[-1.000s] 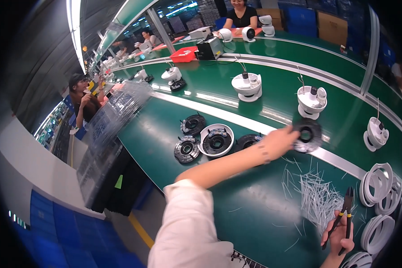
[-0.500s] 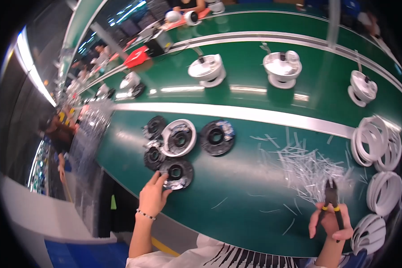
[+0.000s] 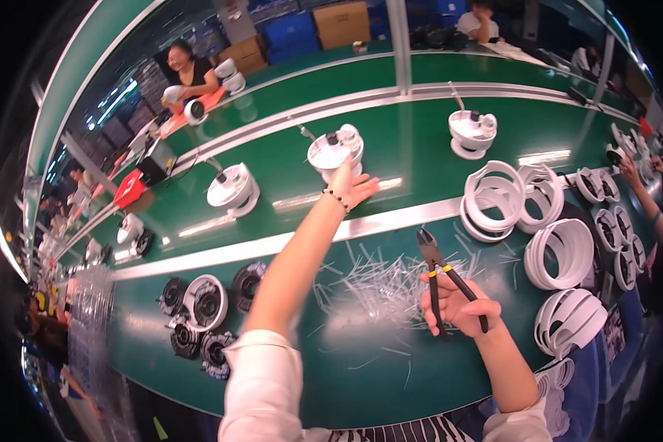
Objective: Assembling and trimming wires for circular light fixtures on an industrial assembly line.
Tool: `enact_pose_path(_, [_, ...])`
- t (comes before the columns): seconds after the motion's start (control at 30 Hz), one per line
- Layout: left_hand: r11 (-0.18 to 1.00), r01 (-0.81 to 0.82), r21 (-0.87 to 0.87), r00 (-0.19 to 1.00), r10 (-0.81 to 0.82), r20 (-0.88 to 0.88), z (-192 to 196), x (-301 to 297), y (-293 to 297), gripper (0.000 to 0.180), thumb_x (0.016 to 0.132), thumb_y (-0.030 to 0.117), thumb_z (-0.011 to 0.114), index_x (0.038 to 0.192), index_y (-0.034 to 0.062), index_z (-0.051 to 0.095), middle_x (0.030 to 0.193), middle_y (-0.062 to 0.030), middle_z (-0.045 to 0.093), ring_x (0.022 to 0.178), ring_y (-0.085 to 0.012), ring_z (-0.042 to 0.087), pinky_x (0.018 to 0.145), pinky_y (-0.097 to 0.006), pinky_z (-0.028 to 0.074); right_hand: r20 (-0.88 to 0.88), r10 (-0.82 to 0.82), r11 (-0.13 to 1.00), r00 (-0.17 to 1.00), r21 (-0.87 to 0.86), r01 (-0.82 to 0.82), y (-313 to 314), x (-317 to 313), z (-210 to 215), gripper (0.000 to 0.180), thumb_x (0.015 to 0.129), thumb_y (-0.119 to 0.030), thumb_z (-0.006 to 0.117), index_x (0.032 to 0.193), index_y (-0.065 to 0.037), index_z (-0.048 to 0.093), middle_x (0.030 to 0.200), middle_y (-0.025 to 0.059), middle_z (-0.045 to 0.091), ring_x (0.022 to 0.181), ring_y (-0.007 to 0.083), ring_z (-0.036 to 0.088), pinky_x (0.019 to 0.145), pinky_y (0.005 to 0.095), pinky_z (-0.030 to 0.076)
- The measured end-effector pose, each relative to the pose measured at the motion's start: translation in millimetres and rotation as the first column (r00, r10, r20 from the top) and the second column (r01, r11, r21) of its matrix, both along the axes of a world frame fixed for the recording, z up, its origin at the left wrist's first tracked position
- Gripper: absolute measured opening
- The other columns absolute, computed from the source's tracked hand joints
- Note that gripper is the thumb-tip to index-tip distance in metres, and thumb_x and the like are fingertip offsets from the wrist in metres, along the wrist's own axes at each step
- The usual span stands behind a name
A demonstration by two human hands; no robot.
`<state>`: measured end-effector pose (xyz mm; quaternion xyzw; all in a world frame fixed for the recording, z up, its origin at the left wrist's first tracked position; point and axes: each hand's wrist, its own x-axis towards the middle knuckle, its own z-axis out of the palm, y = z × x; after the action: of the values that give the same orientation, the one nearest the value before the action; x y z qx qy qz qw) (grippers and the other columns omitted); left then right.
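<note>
My left hand (image 3: 352,190), with a beaded bracelet at the wrist, is stretched out over the far belt. Its fingers are spread and overlap the lower front of a white camera housing (image 3: 324,153); whether they touch it I cannot tell. In my right hand (image 3: 465,308) is a pair of diagonal cutters (image 3: 431,254) with black and yellow handles, jaws pointing away from me. Beneath the cutters lies a loose heap of clear plastic offcuts (image 3: 372,283). My left forearm partly hides one of the black round parts (image 3: 247,286).
White rings (image 3: 560,254) are stacked on the right. More black round parts and a white ring (image 3: 217,313) lie at the left. Other white housings (image 3: 233,188) stand along the green belt (image 3: 405,158). Several people sit around the line; one person (image 3: 188,77) holds a white part.
My left hand has left the black round part at the table's left and reached forward to a white housing. The view has swung right. The cutters stay in my right hand.
</note>
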<state>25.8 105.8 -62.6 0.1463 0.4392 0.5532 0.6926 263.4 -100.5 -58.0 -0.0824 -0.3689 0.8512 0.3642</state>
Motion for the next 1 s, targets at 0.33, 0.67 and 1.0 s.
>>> enact_pose_path(0.33, [0.947, -0.218, 0.235, 0.973, 0.195, 0.12, -29.9, 1.8, 22.6, 0.043, 0.071, -0.012, 0.039, 0.113, -0.0037, 0.034, 0.108, -0.018, 0.044, 0.098, -0.0327, 0.048, 0.084, -0.04, 0.049, -0.108, 0.006, 1.0, 0.994, -0.003, -0.006, 3.6, 4.5, 8.2, 0.08, 0.06, -0.022, 0.057, 0.128, 0.007, 0.024, 0.103, 0.0194, 0.048, 0.079, 0.0241, 0.054, 0.067, 0.034, 0.046])
enact_pose_path(0.67, [0.791, 0.578, 0.201, 0.709, -0.366, -0.602, 34.8, 19.5, -156.1, 0.061, 0.068, -0.007, 0.04, 0.125, 0.0074, 0.025, 0.116, -0.0118, 0.043, 0.102, -0.025, 0.051, 0.074, -0.037, 0.053, 0.008, 0.008, 0.999, 1.0, -0.049, -0.007, 3.5, 12.6, 17.2, 0.078, 0.064, -0.023, 0.056, 0.127, 0.009, 0.024, 0.104, 0.021, 0.047, 0.081, 0.0261, 0.056, 0.067, 0.0361, 0.049])
enact_pose_path(1.0, [0.781, 0.593, 0.197, 0.678, -0.353, -0.645, 45.4, 18.7, -175.0, 0.073, 0.067, -0.014, 0.036, 0.131, 0.0123, 0.012, 0.123, -0.0134, 0.032, 0.111, -0.029, 0.042, 0.075, -0.037, 0.054, -0.05, 0.082, 0.996, 0.995, -0.017, -0.083, -0.4, 9.5, 12.3, 0.056, 0.075, -0.015, 0.048, 0.124, 0.005, 0.031, 0.107, 0.0216, 0.049, 0.079, 0.0248, 0.058, 0.064, 0.0338, 0.051])
